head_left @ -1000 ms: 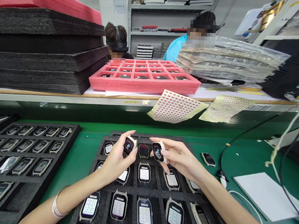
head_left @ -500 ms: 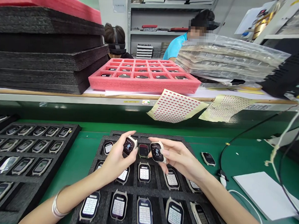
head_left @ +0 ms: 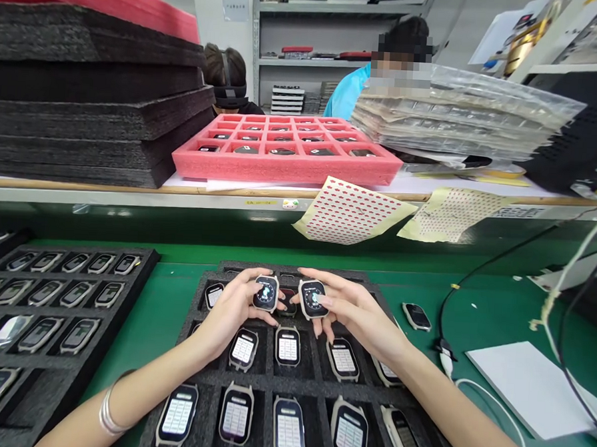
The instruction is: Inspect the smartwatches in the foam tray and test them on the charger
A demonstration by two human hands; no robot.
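Observation:
My left hand (head_left: 231, 303) is closed around a smartwatch case (head_left: 265, 293) without a strap, its lit screen facing me and the thumb on the glass. Just to the right, my right hand (head_left: 351, 306) grips a second smartwatch case (head_left: 310, 300), also lit, with the thumb on its screen. Both watches are held above a black foam tray (head_left: 265, 375) whose compartments hold more watches. Several of those, such as the watch (head_left: 288, 346) in the middle, show a white grid on their screens. One watch (head_left: 288, 302) between my hands is partly hidden.
At the left lies another black foam tray (head_left: 118, 314) of dark-screened watches. A lone watch (head_left: 416, 316), a cable (head_left: 443, 318) and a white sheet (head_left: 534, 389) lie to the right. On the shelf stand a pink foam tray (head_left: 286, 168) and stacked black foam (head_left: 84, 119). Two people are beyond.
Both watches have been turned so their screens face me more squarely. My left thumb has come onto the left watch's screen, and that watch sits slightly further right.

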